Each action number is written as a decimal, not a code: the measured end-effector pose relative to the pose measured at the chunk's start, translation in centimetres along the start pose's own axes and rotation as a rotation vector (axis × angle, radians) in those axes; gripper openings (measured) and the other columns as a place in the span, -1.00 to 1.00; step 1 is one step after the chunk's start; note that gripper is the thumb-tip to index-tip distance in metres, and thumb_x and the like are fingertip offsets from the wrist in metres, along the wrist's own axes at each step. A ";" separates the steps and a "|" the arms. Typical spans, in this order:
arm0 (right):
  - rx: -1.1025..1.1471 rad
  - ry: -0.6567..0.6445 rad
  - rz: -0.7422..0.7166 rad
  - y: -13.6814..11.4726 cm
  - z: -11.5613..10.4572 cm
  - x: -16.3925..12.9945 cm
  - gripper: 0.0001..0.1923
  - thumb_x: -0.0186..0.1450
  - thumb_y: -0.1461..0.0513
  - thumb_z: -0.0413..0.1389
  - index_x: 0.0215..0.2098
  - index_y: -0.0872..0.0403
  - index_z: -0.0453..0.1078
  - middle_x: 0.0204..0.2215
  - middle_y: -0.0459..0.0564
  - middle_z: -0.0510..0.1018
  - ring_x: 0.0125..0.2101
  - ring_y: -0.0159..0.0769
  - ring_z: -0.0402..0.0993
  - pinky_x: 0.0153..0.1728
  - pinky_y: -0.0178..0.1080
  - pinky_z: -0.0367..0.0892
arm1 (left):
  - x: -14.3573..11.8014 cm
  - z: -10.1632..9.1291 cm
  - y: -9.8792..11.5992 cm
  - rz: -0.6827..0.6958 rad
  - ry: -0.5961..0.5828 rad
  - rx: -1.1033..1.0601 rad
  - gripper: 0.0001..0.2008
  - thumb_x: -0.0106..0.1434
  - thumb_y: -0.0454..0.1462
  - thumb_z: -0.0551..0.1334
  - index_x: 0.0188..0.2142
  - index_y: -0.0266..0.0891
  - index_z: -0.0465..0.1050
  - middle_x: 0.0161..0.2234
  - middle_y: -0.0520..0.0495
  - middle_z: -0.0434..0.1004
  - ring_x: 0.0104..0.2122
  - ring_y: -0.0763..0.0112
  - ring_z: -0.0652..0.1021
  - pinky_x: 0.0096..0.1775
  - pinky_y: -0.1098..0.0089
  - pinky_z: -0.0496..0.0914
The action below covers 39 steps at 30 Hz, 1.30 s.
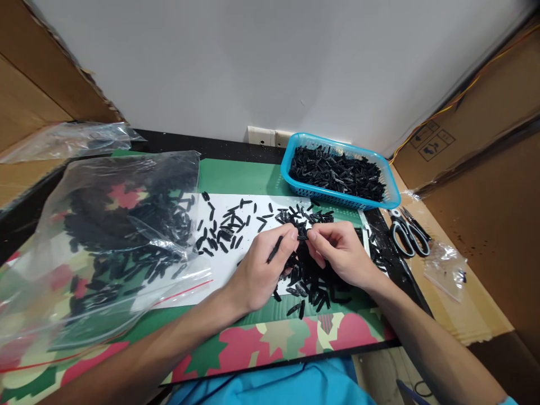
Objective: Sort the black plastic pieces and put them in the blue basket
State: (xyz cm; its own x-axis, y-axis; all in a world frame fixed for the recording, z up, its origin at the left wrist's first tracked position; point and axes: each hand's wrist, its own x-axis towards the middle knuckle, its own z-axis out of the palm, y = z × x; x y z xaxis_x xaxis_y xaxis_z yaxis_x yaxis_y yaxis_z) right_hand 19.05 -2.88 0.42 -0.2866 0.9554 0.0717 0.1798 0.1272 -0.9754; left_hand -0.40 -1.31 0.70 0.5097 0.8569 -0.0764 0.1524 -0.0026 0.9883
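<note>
Left hand [257,270] curled shut around a thin black plastic stick [274,249], fingertips pinching one small black plastic clip [302,237] together with the right hand [340,253], that one closed on the same clip from the other side, both held just above a loose heap of small black plastic pieces [310,278] lying on a white paper sheet [223,264] and green mat [240,177]. To the left, a big clear zip bag [105,247] full of like pieces; behind, a blue plastic mesh basket [394,194] filled with them; far right, black-handled scissors [407,233] near a small clear bag [447,267] on brown cardboard [472,315].
</note>
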 end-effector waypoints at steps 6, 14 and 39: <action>-0.323 0.102 -0.153 0.1 -0.1 -0.7 -0.54 0.54 0.11 0.04 -0.52 0.05 0.29 -0.61 -0.14 0.36 -0.57 -0.39 0.21 -0.46 -0.26 0.10 | 0.0 0.0 0.0 -0.002 0.007 -0.033 -0.54 0.53 0.06 0.05 -0.40 -0.18 0.22 -0.45 0.11 0.25 -0.46 0.49 0.32 -0.45 0.50 0.30; -1.190 0.687 -0.203 0.5 -4.4 1.1 -0.65 0.48 0.18 0.06 -0.48 0.03 0.37 -0.61 -0.08 0.41 -0.55 -0.29 0.24 -0.40 -0.21 -0.02 | 1.7 -1.3 -1.0 0.007 0.137 -0.278 -0.61 0.49 -0.02 0.12 -0.40 -0.17 0.21 -0.55 0.17 0.15 -0.63 0.58 0.25 -0.61 0.54 0.15; -0.485 -0.608 -0.334 -0.5 1.2 1.0 -0.93 0.45 0.23 0.26 -0.19 0.06 0.60 -0.17 0.03 0.60 -0.06 -0.21 0.49 0.03 -0.18 0.38 | 2.2 -1.4 -0.8 -0.056 0.191 -0.507 -0.67 0.46 -0.04 0.15 -0.37 -0.15 0.25 -0.65 0.15 0.21 -0.70 0.58 0.22 -0.69 0.57 0.06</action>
State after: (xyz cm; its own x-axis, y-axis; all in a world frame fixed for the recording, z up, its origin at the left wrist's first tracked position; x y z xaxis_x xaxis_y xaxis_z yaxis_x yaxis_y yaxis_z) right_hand 17.56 -2.29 0.71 -0.8277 0.5554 0.0803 0.3398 0.6099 -0.7160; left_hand -0.61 1.30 -0.04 0.3422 0.9273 -0.1517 -0.2766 0.2537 0.9269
